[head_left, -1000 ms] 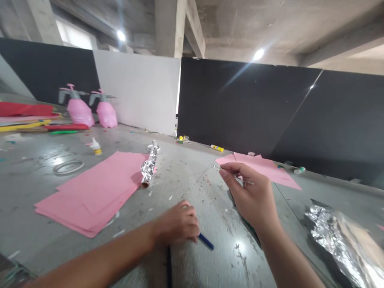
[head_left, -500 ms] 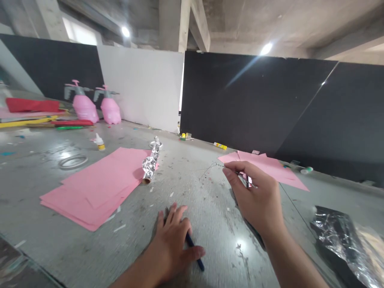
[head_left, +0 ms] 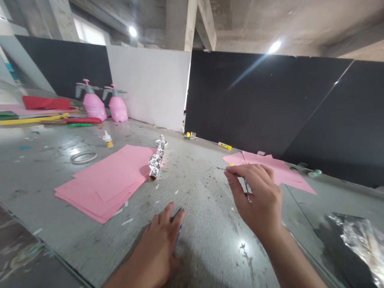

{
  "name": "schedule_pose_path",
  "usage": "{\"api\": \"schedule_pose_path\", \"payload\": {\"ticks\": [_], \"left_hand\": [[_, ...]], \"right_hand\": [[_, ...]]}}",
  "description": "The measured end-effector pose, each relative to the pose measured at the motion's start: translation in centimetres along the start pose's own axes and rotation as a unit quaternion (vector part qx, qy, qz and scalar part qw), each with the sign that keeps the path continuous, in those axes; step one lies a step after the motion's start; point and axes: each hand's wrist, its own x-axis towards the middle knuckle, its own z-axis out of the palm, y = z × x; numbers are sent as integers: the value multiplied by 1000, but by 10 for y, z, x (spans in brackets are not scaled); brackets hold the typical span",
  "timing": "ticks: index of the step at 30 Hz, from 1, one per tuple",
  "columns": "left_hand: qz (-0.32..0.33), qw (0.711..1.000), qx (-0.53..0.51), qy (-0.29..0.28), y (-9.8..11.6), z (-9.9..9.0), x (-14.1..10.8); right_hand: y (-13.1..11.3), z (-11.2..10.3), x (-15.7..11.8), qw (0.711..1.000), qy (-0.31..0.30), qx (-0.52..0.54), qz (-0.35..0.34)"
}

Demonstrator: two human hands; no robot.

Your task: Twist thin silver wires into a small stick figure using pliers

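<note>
My right hand is raised above the table, pinching a thin silver wire between thumb and fingers. The wire's fine end reaches left towards a pink paper cut-out, which lies just beyond the hand. My left hand rests low on the grey table with its fingers around a blue pen, mostly hidden by them. Up the table from it lie a stack of pink paper sheets and a foil-wrapped roll, whose lower end rests on the stack's corner.
Crumpled aluminium foil lies at the lower right. A tape roll, a glue bottle and a glue stick sit on the table. Pink spray bottles and coloured paper stand far left, before dark and white panels.
My left hand has closed up around the blue pen, which now shows far less. My right hand has turned the wire slightly. The whole view has shifted a little as my head moved.
</note>
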Motion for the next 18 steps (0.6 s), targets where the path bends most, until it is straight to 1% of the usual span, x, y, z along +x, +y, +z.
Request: {"api": "schedule_pose_path", "payload": {"ticks": [4,6,7,9,10,11,12,13,14,15,16,17,18], "left_hand": [[9,998,59,19,-6,13,0],[4,997,67,24,-8,11,3],[2,998,56,22,-10,8,4],[8,1000,-2,26,-17,-4,7],[2,998,-54,27,-22,-12,8],[-15,993,-117,19,-28,-20,8],[-11,979,-203,4,-35,-27,7],[-5,953,-304,-6,-40,-34,5],[-17,907,-418,-37,-44,-39,1],[-23,843,-532,-71,-47,-42,-3],[-2,770,-626,-119,-46,-44,-7],[21,699,-698,-156,-44,-44,-12],[49,633,-749,-189,-39,-44,-17]], "right_hand": [[-1,-1,-1,1000,-10,-5,6],[-2,-1,-2,1000,-13,-4,10],[-2,-1,-2,1000,-12,-3,10],[-3,-1,-2,1000,-12,0,10],[-3,0,-2,1000,-13,1,10],[-4,0,-2,1000,-13,1,10],[-4,1,-3,1000,-13,0,10],[-4,1,-3,1000,-14,-2,11],[-4,2,-4,1000,-14,-4,11],[-4,2,-4,1000,-13,-7,11],[-5,3,-5,1000,-10,-11,9],[-5,3,-5,1000,-7,-16,5],[-6,2,-6,1000,-5,-24,-2]]}}
